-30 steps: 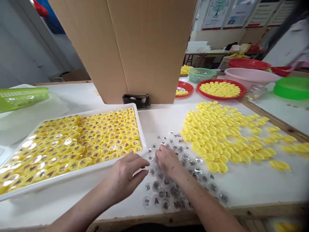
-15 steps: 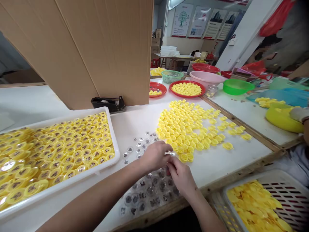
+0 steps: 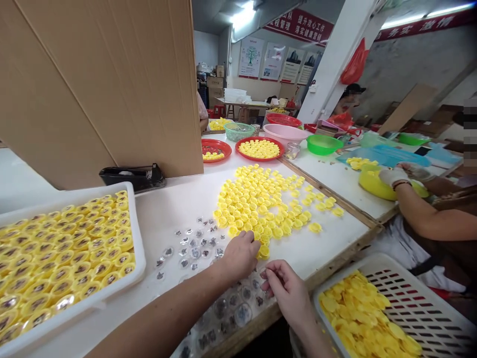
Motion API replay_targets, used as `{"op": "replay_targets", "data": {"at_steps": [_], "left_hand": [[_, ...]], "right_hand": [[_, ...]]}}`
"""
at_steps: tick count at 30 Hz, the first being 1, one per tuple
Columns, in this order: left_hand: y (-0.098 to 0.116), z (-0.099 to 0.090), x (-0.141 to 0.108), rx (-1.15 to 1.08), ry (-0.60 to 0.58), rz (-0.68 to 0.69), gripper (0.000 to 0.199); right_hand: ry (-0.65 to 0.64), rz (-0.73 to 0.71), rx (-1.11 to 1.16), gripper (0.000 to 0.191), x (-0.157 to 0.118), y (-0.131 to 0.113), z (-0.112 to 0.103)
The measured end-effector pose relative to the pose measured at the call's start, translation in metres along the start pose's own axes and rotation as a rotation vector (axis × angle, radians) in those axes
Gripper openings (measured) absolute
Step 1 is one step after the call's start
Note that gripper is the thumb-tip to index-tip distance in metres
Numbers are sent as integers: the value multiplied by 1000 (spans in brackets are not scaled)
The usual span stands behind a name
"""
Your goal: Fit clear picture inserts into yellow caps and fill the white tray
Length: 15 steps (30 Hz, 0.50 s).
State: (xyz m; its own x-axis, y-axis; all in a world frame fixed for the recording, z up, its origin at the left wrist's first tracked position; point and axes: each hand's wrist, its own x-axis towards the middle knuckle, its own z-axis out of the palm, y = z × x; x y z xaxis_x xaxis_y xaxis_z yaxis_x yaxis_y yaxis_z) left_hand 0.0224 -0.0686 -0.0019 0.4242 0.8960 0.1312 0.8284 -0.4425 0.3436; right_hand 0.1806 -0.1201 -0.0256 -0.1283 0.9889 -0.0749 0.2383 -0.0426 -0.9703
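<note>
At the white worktable (image 3: 175, 204), head view:
Left hand (image 3: 240, 256): fingers curled together and down, resting among clear plastic discs (image 3: 195, 252); whether they hold anything is hidden.
Right hand (image 3: 286, 293): thumb and forefinger (image 3: 269, 275) pinched together above the discs; what they hold, if anything, is too small to tell.
Yellow caps (image 3: 253, 204): loose heap at 12 o'clock, just beside the left hand.
White tray (image 3: 138, 238): at 9 o'clock, packed with yellow lids.
Plastic crate (image 3: 376, 261): at 4 o'clock, filled with yellow pieces.
Co-worker's gloved hand (image 3: 393, 176): at 2 o'clock, over a yellow bowl (image 3: 372, 186).
</note>
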Motion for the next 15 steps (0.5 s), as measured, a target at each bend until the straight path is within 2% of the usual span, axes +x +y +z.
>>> {"op": "replay_targets", "data": {"at_steps": [4, 9, 12, 15], "left_hand": [[1, -5, -15, -79, 44, -70, 16], [-7, -19, -42, -264, 101, -315, 18], [-13, -26, -62, -706, 132, -507, 20], [-17, -30, -82, -1143, 195, -636, 37]], "right_hand": [[27, 7, 70, 38, 2, 3, 2], [-3, -8, 126, 33, 4, -6, 10], [-55, -31, 93, 27, 5, -15, 24], [-71, -171, -150, 18, 7, -26, 45]]}}
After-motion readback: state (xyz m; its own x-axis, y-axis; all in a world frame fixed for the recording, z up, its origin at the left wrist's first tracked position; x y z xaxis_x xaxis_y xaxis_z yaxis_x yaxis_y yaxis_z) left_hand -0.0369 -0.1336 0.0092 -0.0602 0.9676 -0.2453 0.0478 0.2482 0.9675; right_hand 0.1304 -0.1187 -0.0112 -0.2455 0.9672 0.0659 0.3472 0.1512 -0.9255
